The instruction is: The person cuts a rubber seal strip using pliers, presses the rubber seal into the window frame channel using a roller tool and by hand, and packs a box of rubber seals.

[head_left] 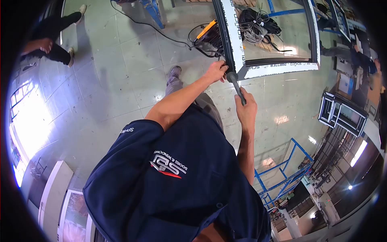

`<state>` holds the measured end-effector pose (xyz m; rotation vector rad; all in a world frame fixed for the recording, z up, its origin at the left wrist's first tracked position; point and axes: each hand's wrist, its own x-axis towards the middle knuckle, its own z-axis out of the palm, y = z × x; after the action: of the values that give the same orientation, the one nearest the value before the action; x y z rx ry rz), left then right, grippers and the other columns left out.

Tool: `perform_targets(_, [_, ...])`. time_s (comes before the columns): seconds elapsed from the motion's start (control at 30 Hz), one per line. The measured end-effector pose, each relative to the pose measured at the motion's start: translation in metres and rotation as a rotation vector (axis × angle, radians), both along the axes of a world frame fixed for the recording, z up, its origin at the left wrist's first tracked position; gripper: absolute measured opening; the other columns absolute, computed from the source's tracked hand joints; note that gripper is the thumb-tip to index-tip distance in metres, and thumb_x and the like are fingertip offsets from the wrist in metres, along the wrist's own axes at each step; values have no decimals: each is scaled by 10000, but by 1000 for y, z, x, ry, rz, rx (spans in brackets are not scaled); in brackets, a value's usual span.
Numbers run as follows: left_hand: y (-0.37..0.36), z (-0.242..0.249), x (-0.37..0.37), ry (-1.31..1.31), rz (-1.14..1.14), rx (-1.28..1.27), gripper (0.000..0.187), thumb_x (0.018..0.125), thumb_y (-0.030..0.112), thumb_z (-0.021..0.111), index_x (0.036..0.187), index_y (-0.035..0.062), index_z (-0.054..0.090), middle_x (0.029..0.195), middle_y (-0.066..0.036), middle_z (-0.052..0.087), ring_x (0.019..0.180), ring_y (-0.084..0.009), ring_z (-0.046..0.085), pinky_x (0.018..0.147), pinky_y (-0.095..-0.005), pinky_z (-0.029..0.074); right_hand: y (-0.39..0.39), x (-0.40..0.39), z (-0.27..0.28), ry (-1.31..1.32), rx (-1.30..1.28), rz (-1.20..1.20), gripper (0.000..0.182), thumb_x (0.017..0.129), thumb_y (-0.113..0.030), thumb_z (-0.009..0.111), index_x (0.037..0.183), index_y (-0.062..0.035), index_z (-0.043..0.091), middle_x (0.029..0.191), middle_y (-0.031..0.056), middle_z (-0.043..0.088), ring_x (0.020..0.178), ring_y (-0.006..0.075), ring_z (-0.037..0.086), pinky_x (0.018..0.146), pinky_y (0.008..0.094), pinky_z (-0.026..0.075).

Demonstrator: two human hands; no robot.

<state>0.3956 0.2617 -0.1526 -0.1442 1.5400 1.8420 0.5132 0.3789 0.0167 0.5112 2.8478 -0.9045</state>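
Observation:
A dark-headed mallet (237,87) with a long handle is in my right hand (246,108), fingers closed around the lower handle. Its head is up against the near corner of a black window frame (228,44) covered with white printed protective film. My left hand (217,72) is at that same corner, just left of the mallet head, its fingers curled on the frame's edge. Whether something small sits between those fingers is hidden.
Coiled cables (260,26) lie within the frame's outline, and an orange-and-black cable reel (207,32) stands left of it. Blue metal stands (284,173) are at the lower right. One person (50,44) is at the left, another (358,54) at the right.

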Motion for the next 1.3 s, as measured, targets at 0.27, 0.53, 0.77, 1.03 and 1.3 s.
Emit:
perform_targets(0.27, [-10,-20,-10,-169,-73,183,177,954,180,617,934,7,648,819,-55,641,700,-148,657,554,-314,599,-10,-32,-5,-141,295,203,321,828,-86,645,1147,-67,681,1022,129,587,844,324,653,701,437,516])
perform_targets(0.53, [-12,-27,-12,-235,-94,292,206,968,191,602,988,-2,673,871,-70,673,721,-173,700,575,-331,613,-27,-45,1,-77,432,246,303,817,-40,633,1115,-58,683,1047,147,587,884,323,652,713,443,520])
perform_targets(0.77, [-13,-18,-14,-277,-70,227,223,983,195,579,1024,-5,666,873,-69,666,723,-180,707,574,-339,610,-33,-60,-6,-194,541,351,262,832,-52,595,1084,-31,668,994,163,586,821,341,662,672,445,524])
perform_targets(1.03, [-10,-22,-15,-255,-29,219,240,971,173,567,933,-40,669,815,-92,645,692,-200,702,540,-357,612,-36,-76,0,-208,430,370,239,829,-68,601,1057,-8,642,1043,178,567,803,362,660,691,459,526])
perform_targets(1.3, [-21,-16,-31,-413,-62,293,210,928,156,622,947,-43,685,846,-110,681,735,-208,699,616,-369,628,-21,-81,6,26,64,167,231,809,-56,693,1012,14,608,1041,179,603,926,336,636,786,431,520])
